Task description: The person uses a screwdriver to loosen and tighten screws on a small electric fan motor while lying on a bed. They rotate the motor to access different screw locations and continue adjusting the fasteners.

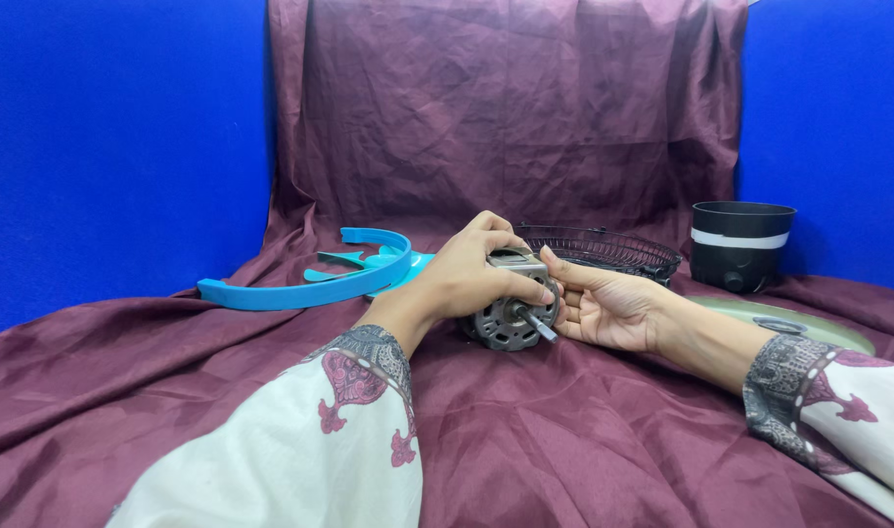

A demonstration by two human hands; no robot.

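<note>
- Left hand (476, 274) fingers wrapped over the top of the fan motor (511, 308), thumb down the front face near the shaft (538, 326); a firm grip holding it.
- Right hand (603, 308) palm up and toward the motor's right side, fingers (562, 277) loosely curled, tips touching the housing; more bracing than gripping. Can't tell if anything small is pinched between them.
- Motor sits on the maroon cloth (525, 440), centre of view, metal shaft sticking out toward the camera, nothing mounted on it.
- Progress, judging by layout: fan is in pieces. Blue blade (369, 262) and blue ring (300, 286) lie just left of the motor, apart from it. Black wire guard (603, 249) lies behind the right hand. Black base housing (740, 244) stands far right, pale round plate (809, 323) in front of it. No part is joined to the motor; all still separate.
- Pose: both forearms come in low from the bottom corners, converging on the motor. Left wrist bent down over it, right wrist rolled outward, palm facing up. Patterned white sleeves (300, 450) cover both arms to the wrist.
- Blue backdrop (114, 137) behind.
</note>
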